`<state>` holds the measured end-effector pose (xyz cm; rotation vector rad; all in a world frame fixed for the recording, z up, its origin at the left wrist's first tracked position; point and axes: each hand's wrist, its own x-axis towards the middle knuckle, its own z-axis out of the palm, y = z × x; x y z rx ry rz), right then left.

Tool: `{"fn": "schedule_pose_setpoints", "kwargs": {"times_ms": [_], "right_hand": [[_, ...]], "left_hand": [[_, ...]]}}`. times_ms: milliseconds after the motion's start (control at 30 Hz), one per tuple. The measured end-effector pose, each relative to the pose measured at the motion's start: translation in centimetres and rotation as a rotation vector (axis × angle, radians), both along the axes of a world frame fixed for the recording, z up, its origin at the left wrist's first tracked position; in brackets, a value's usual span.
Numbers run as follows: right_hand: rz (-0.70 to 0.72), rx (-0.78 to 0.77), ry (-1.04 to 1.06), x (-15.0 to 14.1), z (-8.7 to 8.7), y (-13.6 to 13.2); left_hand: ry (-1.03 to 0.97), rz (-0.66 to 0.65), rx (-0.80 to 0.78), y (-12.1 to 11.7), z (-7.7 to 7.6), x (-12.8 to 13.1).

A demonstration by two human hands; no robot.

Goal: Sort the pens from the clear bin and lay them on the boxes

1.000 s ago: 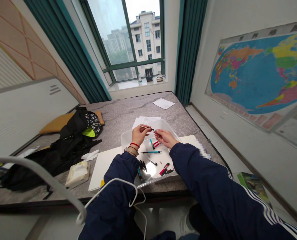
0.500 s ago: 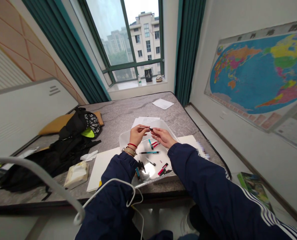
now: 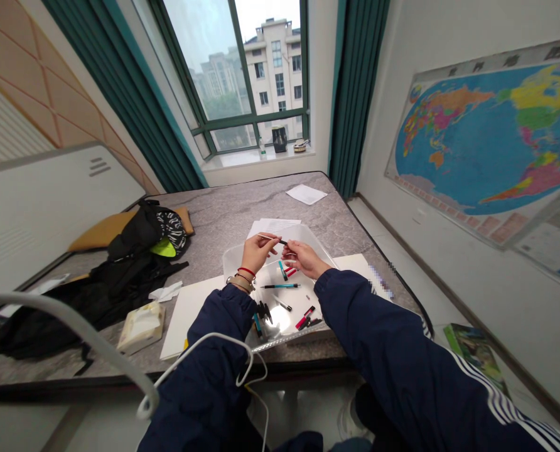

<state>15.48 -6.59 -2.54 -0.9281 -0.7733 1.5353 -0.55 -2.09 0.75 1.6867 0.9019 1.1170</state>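
A slim pen part (image 3: 284,243), dark in the stretch between the hands, is pinched in the fingertips of the left hand (image 3: 257,252) and of the right hand (image 3: 304,259). Both hands are closed on it, and it is held above a clear plastic box (image 3: 273,343), near the far wall. A pale thin length is seen by the left fingers; whether it is joined to the dark part cannot be told.

In the box, a blue-and-black pen (image 3: 280,286) is laid crosswise, with a teal marker (image 3: 282,270) beyond it. Black pen pieces (image 3: 264,312) are gathered at the left and a red piece (image 3: 305,317) at the right. The box is set on a grey surface (image 3: 233,207), where a tissue packet (image 3: 141,326) and a black backpack (image 3: 120,270) are placed farther left.
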Motion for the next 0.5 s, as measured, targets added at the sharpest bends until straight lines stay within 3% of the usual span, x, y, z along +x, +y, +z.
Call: {"fn": "schedule_pose_setpoints", "kwargs": {"times_ms": [500], "right_hand": [[0.026, -0.072, 0.002, -0.05, -0.56, 0.52]], "left_hand": [[-0.025, -0.014, -0.067, 0.06, 0.0, 0.24]]}}
